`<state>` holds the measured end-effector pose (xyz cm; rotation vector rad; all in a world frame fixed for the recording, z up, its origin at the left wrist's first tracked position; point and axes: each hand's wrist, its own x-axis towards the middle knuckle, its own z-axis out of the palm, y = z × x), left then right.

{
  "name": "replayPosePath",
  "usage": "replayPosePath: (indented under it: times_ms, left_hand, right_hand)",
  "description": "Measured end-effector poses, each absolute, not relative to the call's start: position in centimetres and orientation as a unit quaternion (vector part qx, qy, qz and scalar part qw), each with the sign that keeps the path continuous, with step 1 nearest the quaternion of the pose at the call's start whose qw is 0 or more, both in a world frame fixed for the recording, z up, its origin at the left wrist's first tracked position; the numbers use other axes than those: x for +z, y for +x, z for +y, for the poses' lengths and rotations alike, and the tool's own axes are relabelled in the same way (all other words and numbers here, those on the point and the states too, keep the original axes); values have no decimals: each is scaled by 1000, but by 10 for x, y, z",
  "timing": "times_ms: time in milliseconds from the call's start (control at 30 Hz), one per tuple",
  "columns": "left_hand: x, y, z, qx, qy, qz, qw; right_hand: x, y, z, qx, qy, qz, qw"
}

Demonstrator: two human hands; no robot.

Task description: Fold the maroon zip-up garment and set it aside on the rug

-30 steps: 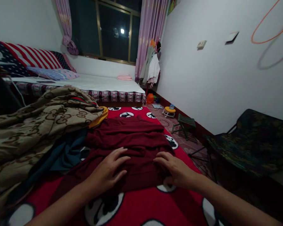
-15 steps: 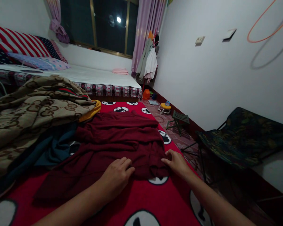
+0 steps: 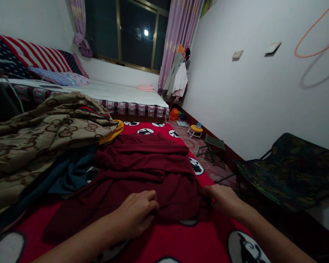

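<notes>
A maroon garment [image 3: 142,175], long-sleeved by its look, lies spread and wrinkled on a red blanket [image 3: 192,241] with round white-and-black cartoon patches. My left hand [image 3: 141,212] rests at its near edge with fingers curled, closed on the cloth there. At the right end, my right hand [image 3: 222,198] pinches the garment's corner and draws the cloth out sideways; its fingertips are partly hidden. Left of the garment sit a teal cloth [image 3: 74,175], a yellow cloth [image 3: 112,133] and a large tan patterned cloth [image 3: 49,135] in a heap.
Beyond the blanket stands a bed [image 3: 120,94] with striped pillows [image 3: 41,53]. Along the right wall are a dark folding chair [image 3: 290,171], a green folding stool [image 3: 212,144] and a small yellow-topped stool [image 3: 195,129]. Clothes [image 3: 179,78] hang by the purple curtain [image 3: 178,33].
My right hand has closed on the garment's right end and moved right, stretching the cloth. My left hand stays at the near edge. The whole view has shifted slightly.
</notes>
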<state>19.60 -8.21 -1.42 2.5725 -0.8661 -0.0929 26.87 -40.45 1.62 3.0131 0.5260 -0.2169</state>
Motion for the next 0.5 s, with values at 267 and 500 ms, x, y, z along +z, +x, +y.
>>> replayPosePath:
  times_ms: [267,500]
  left_hand:
    - [8,272,-66,37,940,-237,245]
    - [-11,390,-28,119,940,-56,316]
  right_hand:
    - [26,389,-367,9,980,88,-180]
    - [-12,469,-340,-28,945,45,-324]
